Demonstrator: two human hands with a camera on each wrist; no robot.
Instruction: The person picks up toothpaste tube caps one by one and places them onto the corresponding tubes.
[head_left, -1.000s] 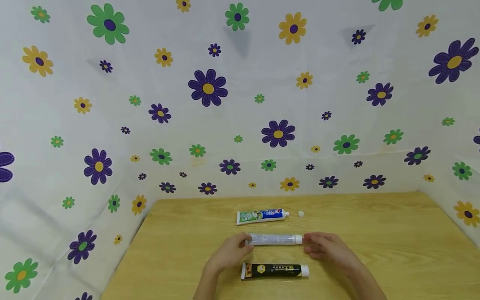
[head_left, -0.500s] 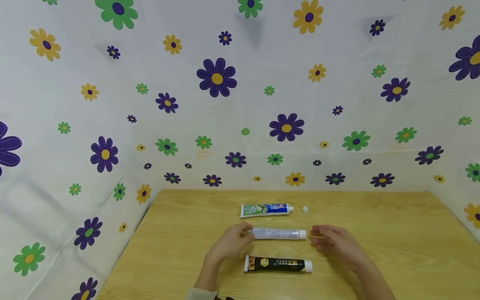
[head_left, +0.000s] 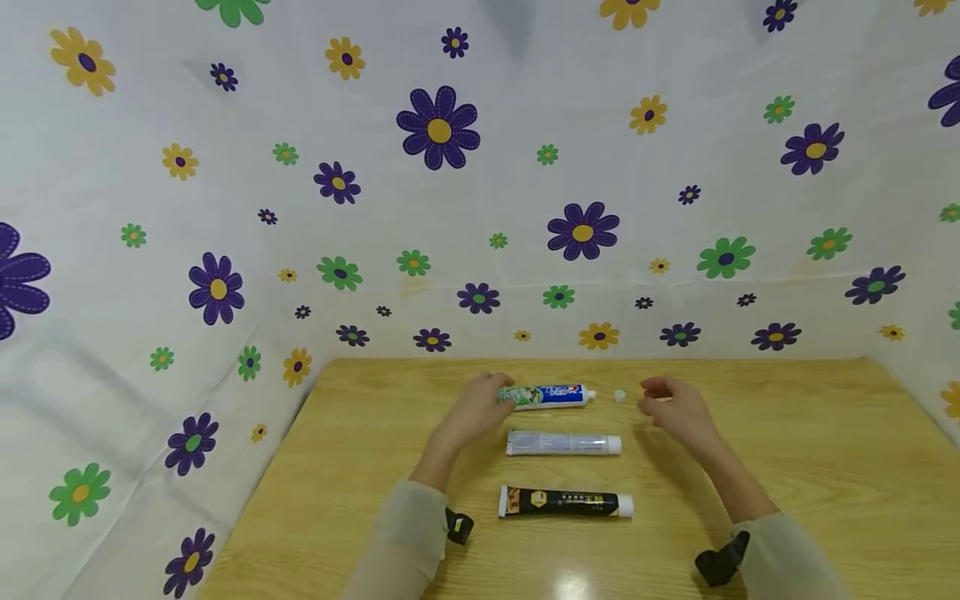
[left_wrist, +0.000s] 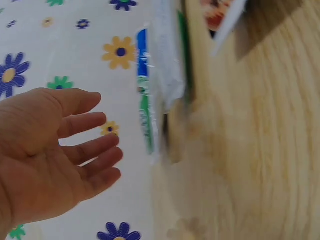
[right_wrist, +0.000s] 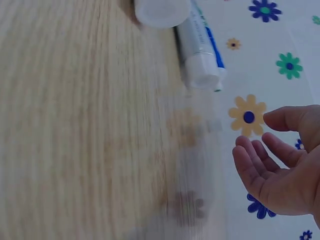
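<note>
In the head view, a blue-and-green toothpaste tube (head_left: 561,396) lies uncapped at the back of the table, its nozzle pointing right. My left hand (head_left: 476,410) is over its tail end, hiding part of it; in the left wrist view the fingers (left_wrist: 97,152) are spread and relaxed, apart from the tube. A small white cap (head_left: 619,396) sits just beyond the nozzle. To the right of that cap is my right hand (head_left: 681,414), thumb and fingers apart, holding nothing. A silver-grey toothpaste tube (head_left: 562,443) with its white cap on lies in the middle.
A black toothpaste tube (head_left: 566,502) with a white cap lies nearest the front. The wooden table (head_left: 810,442) ends at a white flowered cloth (head_left: 360,242) behind and at the sides. Wrist cameras (head_left: 722,562) are strapped on both wrists.
My left hand has left the silver-grey tube and moved back to the blue-and-green one. My right hand has moved back from beside the silver-grey tube's cap to near the loose cap.
</note>
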